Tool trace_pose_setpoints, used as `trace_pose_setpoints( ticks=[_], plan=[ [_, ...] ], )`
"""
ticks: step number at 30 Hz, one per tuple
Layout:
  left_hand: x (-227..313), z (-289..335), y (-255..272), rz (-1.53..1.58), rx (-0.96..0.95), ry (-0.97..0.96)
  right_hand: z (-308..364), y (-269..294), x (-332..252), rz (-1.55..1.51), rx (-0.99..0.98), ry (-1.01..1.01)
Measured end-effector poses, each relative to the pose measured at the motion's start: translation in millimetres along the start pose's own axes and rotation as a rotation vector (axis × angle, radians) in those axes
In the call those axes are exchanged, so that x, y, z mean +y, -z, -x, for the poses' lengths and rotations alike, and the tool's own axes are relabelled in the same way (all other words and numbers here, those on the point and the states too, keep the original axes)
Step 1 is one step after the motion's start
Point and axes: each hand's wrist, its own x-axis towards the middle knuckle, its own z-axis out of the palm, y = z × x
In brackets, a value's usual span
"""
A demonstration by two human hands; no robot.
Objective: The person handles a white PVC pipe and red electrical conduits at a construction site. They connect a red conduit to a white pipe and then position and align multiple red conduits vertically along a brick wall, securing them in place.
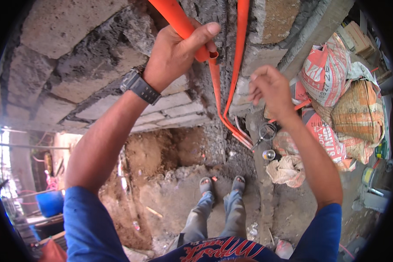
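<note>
My left hand (174,50), with a dark watch (137,84) on its wrist, is closed round a thick orange pipe (172,15) high against the block wall. The pipe's open lower end shows just below my fingers, right by the top of a narrower orange pipe (215,81). Another orange pipe (239,43) runs down beside it, and both bend together near the wall's foot. To the right of these pipes my right hand (270,89) hangs in the air, fingers loosely bent and apart, with nothing visible in them.
Several filled sacks (327,70) are piled at the right, with a crumpled cloth-like sack (286,170) and a small can (270,154) near them. A blue bucket (49,203) stands at far left. My sandalled feet (206,185) are on rough ground.
</note>
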Motion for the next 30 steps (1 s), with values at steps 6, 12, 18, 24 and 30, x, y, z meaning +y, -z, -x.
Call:
trace_pose_setpoints(
  ticks=[6, 12, 18, 24, 30],
  plan=[
    [1, -9, -6, -0.030, -0.014, 0.008, 39, -87, 34, -0.511, 0.092, -0.116],
    [3, -9, -5, -0.031, -0.036, 0.013, 31, -124, 43, -0.837, 0.221, -0.124],
    [4, -11, -8, -0.004, -0.025, 0.013, 25, -160, 47, -1.138, 0.311, -0.162],
    [6, -9, -10, 0.010, -0.028, 0.029, 3, -184, 45, -1.385, 0.346, -0.133],
    [11, -9, -11, -0.014, -0.046, 0.029, 16, -199, 51, -1.490, 0.305, -0.095]
  ],
)
